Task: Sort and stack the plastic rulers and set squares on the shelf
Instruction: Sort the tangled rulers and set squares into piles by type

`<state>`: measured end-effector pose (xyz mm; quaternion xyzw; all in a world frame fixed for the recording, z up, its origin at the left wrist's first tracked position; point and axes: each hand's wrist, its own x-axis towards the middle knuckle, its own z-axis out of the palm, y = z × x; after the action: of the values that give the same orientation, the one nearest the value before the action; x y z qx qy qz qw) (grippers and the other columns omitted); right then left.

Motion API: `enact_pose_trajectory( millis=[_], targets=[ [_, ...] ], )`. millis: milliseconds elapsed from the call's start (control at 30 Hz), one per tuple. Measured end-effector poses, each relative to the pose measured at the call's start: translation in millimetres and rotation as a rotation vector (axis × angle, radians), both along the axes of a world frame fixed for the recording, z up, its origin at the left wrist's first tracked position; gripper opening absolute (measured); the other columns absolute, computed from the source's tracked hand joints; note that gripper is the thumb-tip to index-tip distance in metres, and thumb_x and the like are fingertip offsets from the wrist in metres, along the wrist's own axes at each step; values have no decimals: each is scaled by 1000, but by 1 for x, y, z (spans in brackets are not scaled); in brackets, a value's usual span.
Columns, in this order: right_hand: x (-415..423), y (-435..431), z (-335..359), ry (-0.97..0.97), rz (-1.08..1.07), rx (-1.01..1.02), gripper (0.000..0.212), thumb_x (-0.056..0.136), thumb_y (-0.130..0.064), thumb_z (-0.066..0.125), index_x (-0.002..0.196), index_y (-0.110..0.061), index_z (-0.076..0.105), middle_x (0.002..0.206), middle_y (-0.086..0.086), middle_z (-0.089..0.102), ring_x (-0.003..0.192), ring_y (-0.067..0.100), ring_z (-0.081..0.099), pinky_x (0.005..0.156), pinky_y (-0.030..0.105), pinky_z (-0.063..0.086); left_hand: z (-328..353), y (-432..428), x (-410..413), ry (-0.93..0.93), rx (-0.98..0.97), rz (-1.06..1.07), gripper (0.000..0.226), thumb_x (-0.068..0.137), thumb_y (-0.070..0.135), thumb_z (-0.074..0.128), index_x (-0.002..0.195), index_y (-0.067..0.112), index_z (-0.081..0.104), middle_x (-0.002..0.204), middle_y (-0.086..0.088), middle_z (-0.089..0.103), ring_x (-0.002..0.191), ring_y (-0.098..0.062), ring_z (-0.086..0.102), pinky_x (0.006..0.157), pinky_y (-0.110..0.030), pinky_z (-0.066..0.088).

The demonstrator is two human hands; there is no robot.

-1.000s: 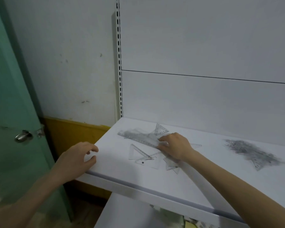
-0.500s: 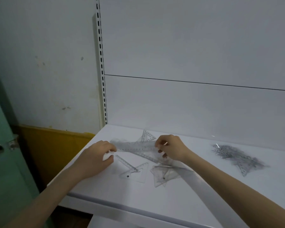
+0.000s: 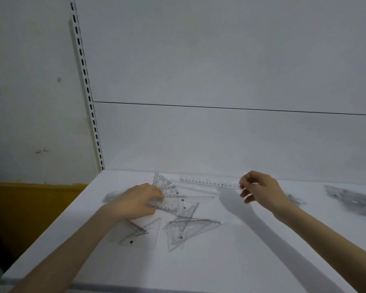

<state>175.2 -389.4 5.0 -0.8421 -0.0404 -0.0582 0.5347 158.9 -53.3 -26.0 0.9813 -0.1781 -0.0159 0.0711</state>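
Clear plastic ruler (image 3: 209, 182) pinched by right hand (image 3: 260, 188); left hand (image 3: 135, 200) seemingly presses triangular set squares (image 3: 178, 208).

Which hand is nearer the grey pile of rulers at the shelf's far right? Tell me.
Right. The right hand, pinching a clear ruler, is just left of the pile; the left hand rests on the scattered set squares, farther left.
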Motion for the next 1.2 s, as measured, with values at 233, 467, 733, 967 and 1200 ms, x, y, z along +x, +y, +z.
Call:
enact_pose_trajectory(
  millis=[233,467,733,967,1200],
  targets=[
    [-6,-5,2,-2,3,39,18,94,1,49,81,2,62,88,18,63,62,18,65,54,28,54,9,-9,-6,-93,-31,-1,41,79,23,58,119,25,56,114,16,54,110,-8,50,91,-25,41],
    [-14,1,10,-25,19,101,18,94,2,47,83,2,61,89,17,62,61,16,63,51,21,52,18,-13,-17,-385,-117,-97,47,69,41,43,106,23,64,88,20,53,79,-4,53,58,-22,43],
    [-35,-34,11,-30,5,233,17,90,7,47,78,2,57,78,14,58,63,22,55,56,31,46,29,-48,-11,-570,-214,-60,43,77,45,47,99,17,71,81,13,57,64,-4,50,49,-16,32],
    [-63,-98,-6,-20,-47,277,15,94,-9,58,80,-3,55,73,5,52,61,18,48,53,25,40,22,-141,8,-466,-246,-50,37,89,35,58,123,20,58,109,9,55,90,-10,53,70,-26,33],
    [-87,-203,-10,12,-205,349,17,95,-5,53,78,-6,50,76,6,47,61,15,47,52,23,42,24,-235,15,-413,-237,-158,38,86,26,58,124,23,58,112,12,55,103,-13,55,70,-26,36]
  ],
)
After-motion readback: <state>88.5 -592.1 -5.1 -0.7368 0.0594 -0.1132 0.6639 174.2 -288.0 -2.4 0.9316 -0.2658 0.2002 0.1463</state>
